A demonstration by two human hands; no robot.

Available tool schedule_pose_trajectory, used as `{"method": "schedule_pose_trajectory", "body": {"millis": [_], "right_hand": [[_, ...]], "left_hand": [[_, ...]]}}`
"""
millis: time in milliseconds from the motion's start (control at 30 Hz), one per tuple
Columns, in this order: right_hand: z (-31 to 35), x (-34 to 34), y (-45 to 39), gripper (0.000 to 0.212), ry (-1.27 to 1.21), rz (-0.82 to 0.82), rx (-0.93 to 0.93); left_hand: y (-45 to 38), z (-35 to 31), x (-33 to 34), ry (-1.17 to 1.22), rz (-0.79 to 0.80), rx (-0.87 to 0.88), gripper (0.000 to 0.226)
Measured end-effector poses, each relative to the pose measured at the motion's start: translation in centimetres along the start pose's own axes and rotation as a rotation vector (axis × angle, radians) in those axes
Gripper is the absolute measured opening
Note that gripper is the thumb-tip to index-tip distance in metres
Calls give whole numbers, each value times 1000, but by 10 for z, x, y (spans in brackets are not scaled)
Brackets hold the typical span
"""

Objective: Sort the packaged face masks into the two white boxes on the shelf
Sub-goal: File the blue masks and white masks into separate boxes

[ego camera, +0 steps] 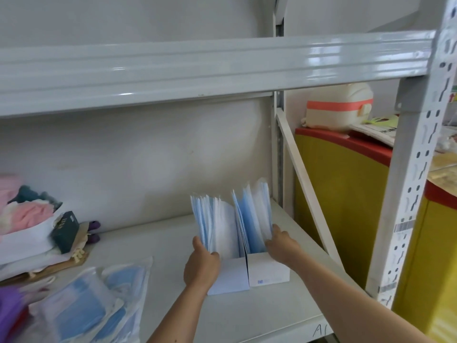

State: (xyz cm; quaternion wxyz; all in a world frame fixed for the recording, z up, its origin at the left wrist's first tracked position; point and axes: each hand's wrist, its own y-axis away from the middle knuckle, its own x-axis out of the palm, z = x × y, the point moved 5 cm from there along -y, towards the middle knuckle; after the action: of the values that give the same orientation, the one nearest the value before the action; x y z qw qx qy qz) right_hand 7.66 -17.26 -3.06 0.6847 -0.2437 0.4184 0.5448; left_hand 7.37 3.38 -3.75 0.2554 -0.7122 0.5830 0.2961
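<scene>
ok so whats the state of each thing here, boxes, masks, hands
left white box: upright, open-topped, packed with masks
right white box: upright, open-topped, packed, touching the left box
masks in left box: standing on end, fanned
masks in right box: standing on end
left hand: gripping the left stack
right hand: fingers against the right stack
loose mask packets: lying flat, unsorted

I can't see my left hand (201,264) fingertips behind the masks (215,226); loose packets (81,310) run off frame.

A pale grey metal shelf (173,256) stands against a white wall (136,157), beside a yellow, red-topped cabinet (346,194).
</scene>
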Motion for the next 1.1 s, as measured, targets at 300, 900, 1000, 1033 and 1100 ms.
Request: {"method": "schedule_pose_trajectory", "body": {"millis": [300, 900, 1000, 1033, 1100], "right_hand": [[25, 24, 24, 61, 5, 40, -64], [92, 33, 35, 38, 10, -187, -434], [91, 33, 29, 36, -38, -179, -432], [93, 32, 27, 33, -37, -175, -445], [96, 29, 28, 30, -57, -181, -473]], "left_hand": [[12, 28, -31, 6, -63, -81, 45], [-22, 2, -44, 211, -190, -52, 27], [-26, 2, -45, 182, -159, -45, 33], [-26, 3, -46, 180, -152, -41, 34], [-25, 4, -46, 189, -138, -29, 38]]}}
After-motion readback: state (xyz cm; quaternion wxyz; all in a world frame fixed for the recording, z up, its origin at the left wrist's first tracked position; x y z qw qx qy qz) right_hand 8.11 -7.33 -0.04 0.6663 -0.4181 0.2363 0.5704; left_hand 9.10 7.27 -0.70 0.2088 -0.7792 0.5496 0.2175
